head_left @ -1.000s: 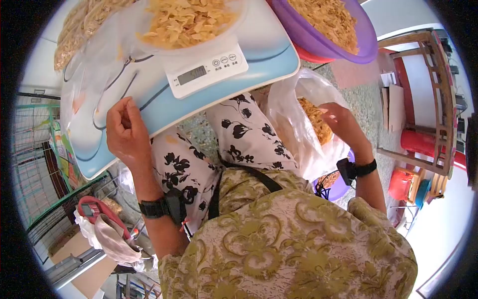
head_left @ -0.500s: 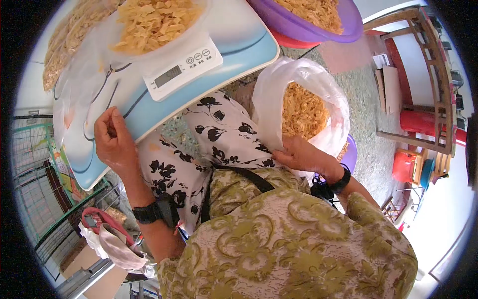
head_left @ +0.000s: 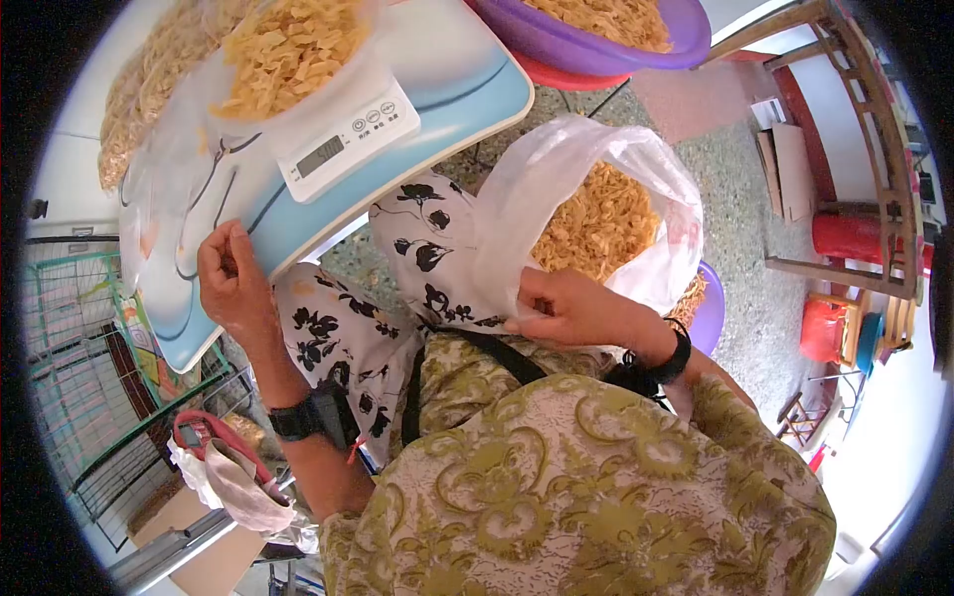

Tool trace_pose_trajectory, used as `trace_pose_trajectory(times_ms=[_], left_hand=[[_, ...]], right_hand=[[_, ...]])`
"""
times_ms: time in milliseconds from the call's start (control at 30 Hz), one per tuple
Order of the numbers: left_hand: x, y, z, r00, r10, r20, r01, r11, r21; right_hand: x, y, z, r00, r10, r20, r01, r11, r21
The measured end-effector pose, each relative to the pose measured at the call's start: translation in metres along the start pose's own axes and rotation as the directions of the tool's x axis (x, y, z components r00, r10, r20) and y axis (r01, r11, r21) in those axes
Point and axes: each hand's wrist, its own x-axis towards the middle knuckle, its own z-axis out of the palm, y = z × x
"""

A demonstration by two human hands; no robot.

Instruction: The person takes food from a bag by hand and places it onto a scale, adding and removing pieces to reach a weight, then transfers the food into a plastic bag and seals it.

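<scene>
My left hand point(head_left: 236, 276) rests at the near edge of the blue and white table point(head_left: 452, 99), fingers curled in with nothing visible in them. Down at my right knee, my right hand point(head_left: 576, 316) is closed on the rim of a white plastic bag point(head_left: 517, 199). Dried yellow-brown flakes point(head_left: 596, 219) fill the bag, whose mouth faces up. On the table is a white digital scale point(head_left: 348, 149) with its display lit. Upon it sits a clear plastic bag holding paler yellow flakes point(head_left: 293, 55); part of it is cut off by the view.
Large clear bags of flakes point(head_left: 149, 109) stand at the table's far left. A purple basin point(head_left: 596, 35) of flakes is beyond the table, and another purple basin point(head_left: 708, 313) is behind the white bag. A wooden frame point(head_left: 845, 273) stands right; a wire cage point(head_left: 75, 348) is left.
My right hand has shifted slightly left, drawing the white bag's near rim with it, and the bag's mouth tilts more toward me. My left hand keeps its curled pose at the table edge.
</scene>
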Motion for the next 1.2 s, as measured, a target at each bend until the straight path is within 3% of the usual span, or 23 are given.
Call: trace_pose_trajectory(times_ms=[100,167,233,267,300,333,400,433,467,500,533,600,633,700,733,767,833,867,933,1067,1100,1133,1200], left_hand=[[-0.003,0.005,-0.002,0.999,-0.040,0.017,0.041,0.993,-0.107],[-0.005,0.009,-0.004,0.999,-0.048,0.026,0.052,0.983,-0.178],[-0.006,0.017,-0.008,0.987,-0.119,0.105,0.146,0.943,-0.301],[-0.009,0.023,-0.010,0.988,-0.117,0.105,0.144,0.943,-0.301],[-0.011,0.031,-0.012,0.953,-0.164,0.255,0.247,0.907,-0.340],[-0.014,0.042,-0.012,0.894,-0.199,0.402,0.355,0.863,-0.361],[-0.022,0.074,-0.007,0.794,-0.147,0.589,0.348,0.905,-0.244],[-0.027,0.092,-0.002,0.698,-0.171,0.695,0.417,0.887,-0.200],[-0.032,0.107,0.004,0.589,-0.191,0.785,0.476,0.867,-0.146],[-0.040,0.114,0.014,0.522,-0.115,0.845,0.517,0.831,-0.206],[-0.049,0.116,0.024,0.451,-0.028,0.892,0.560,0.787,-0.259],[-0.069,0.112,0.047,0.427,0.120,0.896,0.418,0.853,-0.313],[-0.078,0.112,0.056,0.425,0.125,0.897,0.413,0.855,-0.315],[-0.089,0.112,0.069,0.329,0.102,0.939,0.492,0.830,-0.262],[-0.089,0.110,0.073,0.311,0.105,0.945,0.454,0.857,-0.245],[-0.093,0.110,0.077,0.305,0.108,0.946,0.454,0.857,-0.244],[-0.100,0.107,0.083,0.277,0.029,0.961,0.756,0.610,-0.236],[-0.102,0.105,0.085,0.275,0.025,0.961,0.759,0.608,-0.233],[-0.105,0.104,0.091,0.244,0.059,0.968,0.846,0.475,-0.242],[-0.115,0.094,0.106,0.271,0.127,0.954,0.889,0.348,-0.298],[-0.114,0.096,0.105,0.277,0.100,0.956,0.928,0.230,-0.293],[-0.113,0.098,0.104,0.279,0.073,0.958,0.952,0.108,-0.286],[-0.113,0.094,0.104,0.262,0.085,0.961,0.957,0.105,-0.271]], right_hand=[[-0.011,0.005,-0.016,0.999,0.026,0.026,-0.028,0.996,0.086],[-0.020,0.027,-0.018,0.986,0.148,-0.072,-0.094,0.868,0.487],[-0.019,0.023,-0.024,0.977,0.163,-0.137,-0.064,0.840,0.539],[-0.017,0.021,-0.027,0.973,0.021,-0.229,0.052,0.951,0.306],[-0.017,0.020,-0.028,0.950,-0.140,-0.281,0.158,0.986,0.045],[-0.018,0.017,-0.023,0.949,-0.140,-0.282,0.159,0.986,0.043],[-0.017,0.010,-0.009,0.968,-0.065,-0.241,0.029,0.989,-0.147],[-0.014,0.005,-0.008,0.968,-0.071,-0.239,0.035,0.988,-0.151],[-0.010,-0.002,-0.007,0.968,0.058,-0.242,-0.080,0.994,-0.080],[-0.007,-0.006,-0.006,0.953,0.187,-0.236,-0.195,0.981,-0.009],[-0.003,-0.005,-0.003,0.954,0.181,-0.238,-0.189,0.982,-0.010],[0.005,0.002,0.003,0.900,-0.109,-0.422,0.009,0.973,-0.231],[0.006,-0.002,0.006,0.898,-0.109,-0.427,0.009,0.973,-0.230],[0.007,-0.012,0.009,0.918,-0.060,-0.391,-0.016,0.982,-0.188],[0.004,-0.013,0.005,0.916,-0.055,-0.398,-0.022,0.982,-0.186],[0.002,-0.012,0.000,0.945,-0.056,-0.322,0.010,0.990,-0.141],[-0.002,-0.006,-0.006,0.969,-0.059,-0.242,0.038,0.995,-0.091],[-0.005,-0.001,-0.007,0.962,-0.124,-0.244,0.104,0.990,-0.095],[-0.006,0.004,-0.007,0.951,-0.189,-0.246,0.169,0.981,-0.099],[-0.006,0.015,-0.009,0.905,-0.364,-0.221,0.332,0.928,-0.170],[-0.006,0.020,-0.014,0.877,-0.415,-0.240,0.367,0.904,-0.219],[-0.006,0.027,-0.024,0.877,-0.416,-0.241,0.369,0.904,-0.219],[-0.005,0.041,-0.047,0.784,-0.389,-0.483,0.112,0.855,-0.507]])
